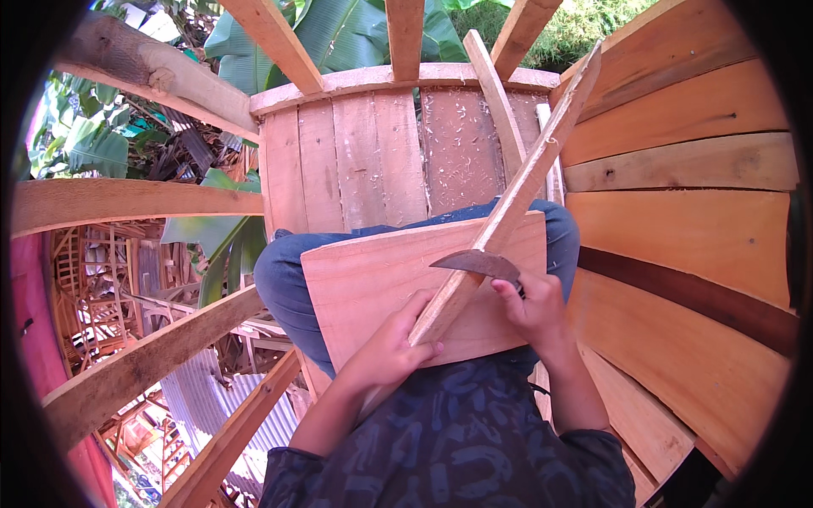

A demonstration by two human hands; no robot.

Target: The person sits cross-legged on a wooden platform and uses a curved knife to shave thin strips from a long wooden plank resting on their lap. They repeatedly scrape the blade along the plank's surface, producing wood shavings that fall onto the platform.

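A long, rough-edged wooden stick (pixel 523 188) runs slantwise over my lap, its far end rising to the upper right. My left hand (pixel 394 340) is closed round its near part. In my right hand (pixel 539 311) is a knife with a dark, curved blade (pixel 476 263), which lies across the stick's upper face. The fingers hide most of the knife's handle. Beneath the stick a flat wooden board (pixel 364 275) rests on my crossed legs (pixel 292 275). The stick's near end passes under my left forearm, against my dark patterned shirt.
Pale shavings are scattered over the plank floor (pixel 364 152) ahead. A second thin wooden strip (pixel 500 110) leans at the far right edge. A plank wall (pixel 677 220) stands close on my right. Wooden railing bars (pixel 161 199) run along the left and far sides, with banana leaves (pixel 339 38) beyond.
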